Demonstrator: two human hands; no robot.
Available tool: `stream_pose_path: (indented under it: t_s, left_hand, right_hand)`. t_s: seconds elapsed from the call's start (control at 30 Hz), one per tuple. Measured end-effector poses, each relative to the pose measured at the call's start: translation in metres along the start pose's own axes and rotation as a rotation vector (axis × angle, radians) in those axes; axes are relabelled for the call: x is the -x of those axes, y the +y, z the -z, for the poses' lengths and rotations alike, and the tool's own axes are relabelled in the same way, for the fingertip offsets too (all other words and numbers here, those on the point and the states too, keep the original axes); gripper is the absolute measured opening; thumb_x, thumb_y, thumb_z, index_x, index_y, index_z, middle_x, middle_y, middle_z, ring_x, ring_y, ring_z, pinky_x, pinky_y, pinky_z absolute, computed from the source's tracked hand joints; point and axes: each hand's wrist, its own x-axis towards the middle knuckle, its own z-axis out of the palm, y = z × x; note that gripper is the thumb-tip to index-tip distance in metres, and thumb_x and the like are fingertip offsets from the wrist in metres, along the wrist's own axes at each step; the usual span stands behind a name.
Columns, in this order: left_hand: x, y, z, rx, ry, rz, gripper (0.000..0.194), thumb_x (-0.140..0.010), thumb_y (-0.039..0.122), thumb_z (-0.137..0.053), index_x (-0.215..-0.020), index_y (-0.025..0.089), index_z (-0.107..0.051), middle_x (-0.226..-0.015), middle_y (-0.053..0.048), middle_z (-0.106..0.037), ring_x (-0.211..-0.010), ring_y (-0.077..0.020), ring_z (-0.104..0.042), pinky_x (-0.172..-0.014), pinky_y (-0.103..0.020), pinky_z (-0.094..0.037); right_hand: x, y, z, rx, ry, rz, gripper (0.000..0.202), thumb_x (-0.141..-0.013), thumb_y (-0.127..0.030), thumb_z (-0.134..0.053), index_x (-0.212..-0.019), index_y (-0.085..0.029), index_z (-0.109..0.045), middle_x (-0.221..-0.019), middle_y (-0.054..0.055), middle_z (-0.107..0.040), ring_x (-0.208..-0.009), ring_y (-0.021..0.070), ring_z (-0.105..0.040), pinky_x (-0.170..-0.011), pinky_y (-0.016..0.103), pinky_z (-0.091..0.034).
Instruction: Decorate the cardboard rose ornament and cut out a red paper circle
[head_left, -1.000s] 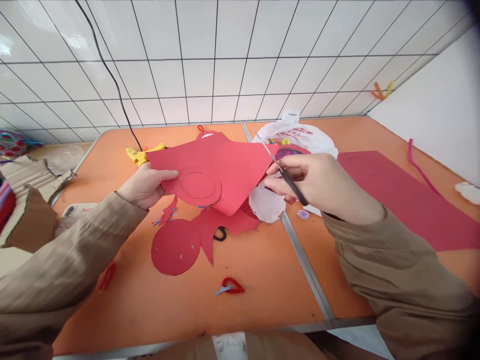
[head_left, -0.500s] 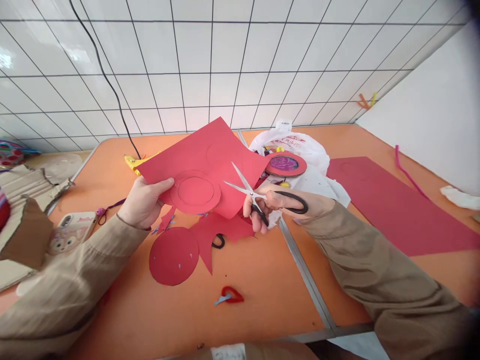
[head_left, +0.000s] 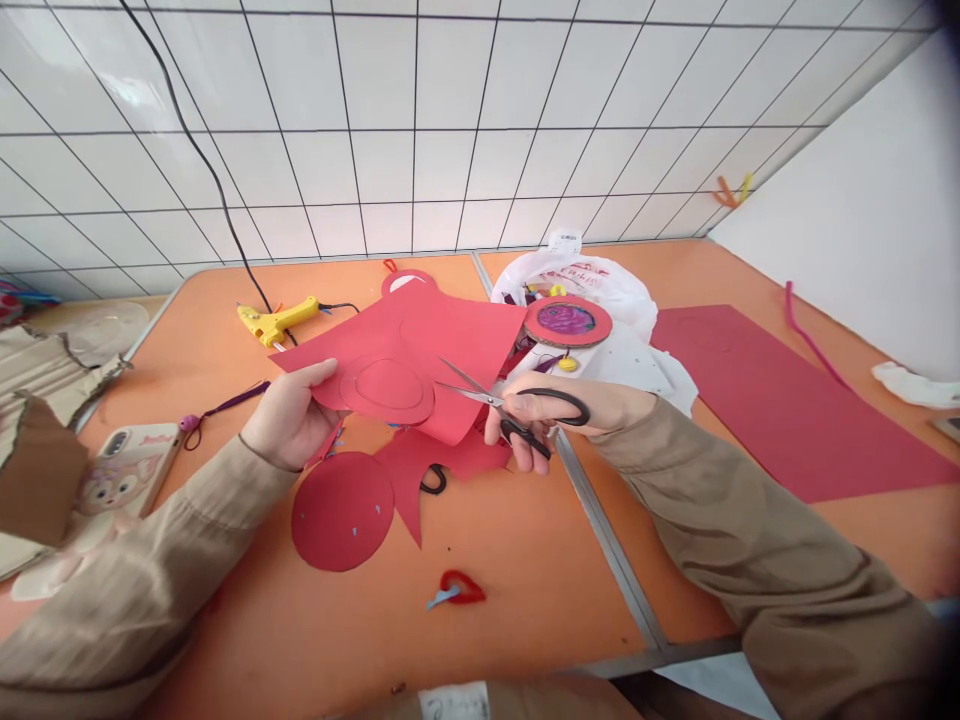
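Observation:
My left hand (head_left: pixel 289 415) pinches the left edge of a sheet of red paper (head_left: pixel 465 340), thumb on top. Rings are drawn on the sheet, and its near edge is partly cut round the outer one. In my right hand (head_left: pixel 525 415) is a pair of black-handled scissors (head_left: pixel 491 400), with parted blades pointing left over the sheet. Below the sheet, a red paper circle (head_left: pixel 343 512) and red paper scraps (head_left: pixel 409 480) lie on the orange table (head_left: pixel 525 560). A second black handle loop (head_left: pixel 433 480) shows from under the scraps.
A yellow glue gun (head_left: pixel 277 322) lies behind my left hand. At the back stands a white plastic bag (head_left: pixel 630 300) with a red-rimmed purple disc (head_left: pixel 566 318) by it. Red paper (head_left: pixel 795 410) lies right; a phone (head_left: pixel 131 470) and cardboard (head_left: pixel 41 470) sit left.
The red sheet has tipped down flatter and lower, bringing the glue gun and a red ring at the back into view. The scissors stay parted over the sheet.

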Motion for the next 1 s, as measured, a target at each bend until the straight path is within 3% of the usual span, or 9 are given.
stream_pose_path:
  t_s: [0.13,0.23,0.37,0.5,0.77,1.0]
  left_hand:
    - [0.002,-0.012,0.002,0.133,-0.056,-0.081,0.021,-0.095,0.018,-0.050,-0.096,0.012,-0.070,-0.082,-0.005,-0.075,-0.069,-0.0143,-0.070,-0.059,-0.022,-0.058]
    - [0.011,-0.024,0.001,0.106,-0.071,-0.070,0.016,-0.091,0.020,-0.058,-0.089,0.011,-0.071,-0.085,-0.005,-0.075,-0.071,-0.0140,-0.070,-0.061,-0.020,-0.058]
    - [0.018,-0.040,0.001,-0.004,-0.010,-0.043,0.002,-0.077,0.008,-0.071,-0.078,0.008,-0.070,-0.072,-0.006,-0.073,-0.058,-0.0153,-0.067,-0.051,-0.023,-0.056]
    - [0.009,-0.045,0.005,-0.008,0.077,-0.049,0.011,-0.069,-0.004,-0.070,-0.072,0.006,-0.069,-0.067,-0.008,-0.073,-0.054,-0.0165,-0.067,-0.047,-0.023,-0.056]
    - [0.002,-0.036,0.008,0.060,0.112,-0.028,0.018,-0.076,-0.008,-0.059,-0.070,0.006,-0.068,-0.064,-0.007,-0.072,-0.055,-0.0151,-0.068,-0.051,-0.022,-0.060]
    - [0.007,-0.036,0.006,0.128,0.010,-0.036,0.014,-0.088,0.009,-0.060,-0.078,0.011,-0.070,-0.079,-0.006,-0.076,-0.071,-0.0151,-0.072,-0.068,-0.025,-0.063]
  right_hand:
    - [-0.006,-0.001,-0.004,-0.014,0.058,-0.067,0.076,-0.070,-0.080,-0.054,-0.088,-0.007,-0.063,-0.057,0.011,-0.067,-0.044,0.0148,-0.061,-0.041,0.021,-0.036]
    - [-0.010,-0.001,-0.008,-0.007,0.056,-0.080,0.079,-0.068,-0.082,-0.053,-0.088,-0.006,-0.063,-0.058,0.013,-0.068,-0.044,0.0151,-0.061,-0.042,0.021,-0.037]
    - [-0.010,-0.002,-0.009,-0.002,0.047,-0.082,0.081,-0.068,-0.083,-0.052,-0.089,-0.006,-0.062,-0.060,0.014,-0.068,-0.045,0.0156,-0.062,-0.041,0.021,-0.036]
    - [-0.008,-0.001,-0.008,-0.001,0.043,-0.085,0.081,-0.066,-0.083,-0.054,-0.090,-0.006,-0.063,-0.061,0.014,-0.069,-0.047,0.0160,-0.063,-0.041,0.020,-0.035]
    - [-0.014,0.008,-0.003,-0.135,-0.051,-0.088,0.080,-0.064,-0.082,-0.058,-0.090,-0.006,-0.063,-0.059,0.012,-0.068,-0.043,0.0164,-0.062,-0.037,0.020,-0.031]
    - [-0.024,0.020,-0.005,-0.210,-0.105,-0.066,0.068,-0.075,-0.074,-0.056,-0.092,-0.009,-0.063,-0.061,0.011,-0.070,-0.048,0.0170,-0.065,-0.036,0.020,-0.035]
